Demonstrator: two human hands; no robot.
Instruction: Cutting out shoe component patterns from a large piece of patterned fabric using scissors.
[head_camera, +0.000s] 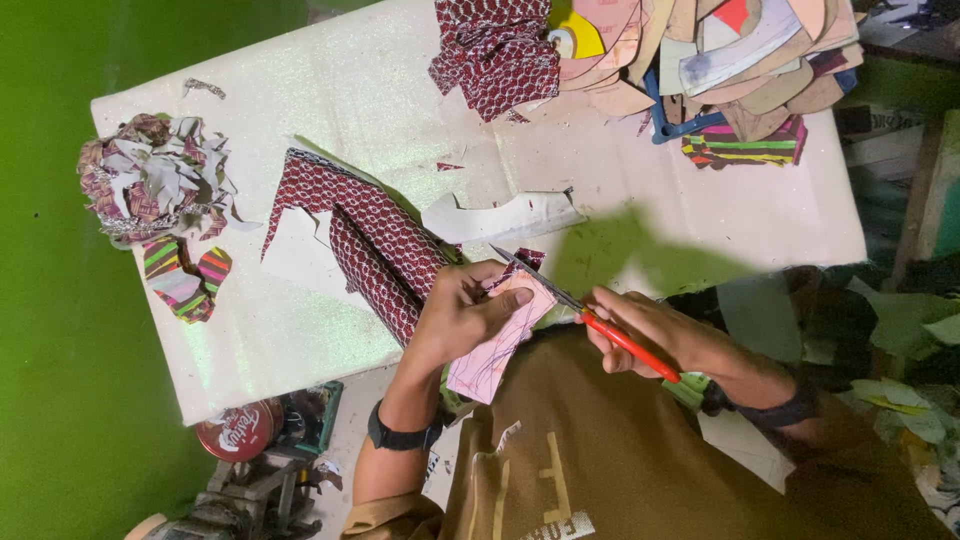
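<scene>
Gripping scissors (585, 312), right hand (640, 335); left hand (462, 308) pinching pink template (497, 345).

A white worktop (400, 90) lay against a bright green floor (60, 350). Near its left end sat a heap of fabric and paper scraps (155, 178), and just below it a striped multicoloured cut piece (185, 280). A curved white paper offcut (500, 216) lay near the middle. At the top edge, crumpled red patterned cloth (495, 52) touched a pile of cardboard templates (700, 55), with a yellow tape roll (572, 38) between them, a blue plastic piece (680, 125) poking out beneath, and a striped fabric piece (745, 148) under the pile's right side. Below the worktop's left corner stood a round red tin (235, 432).
</scene>
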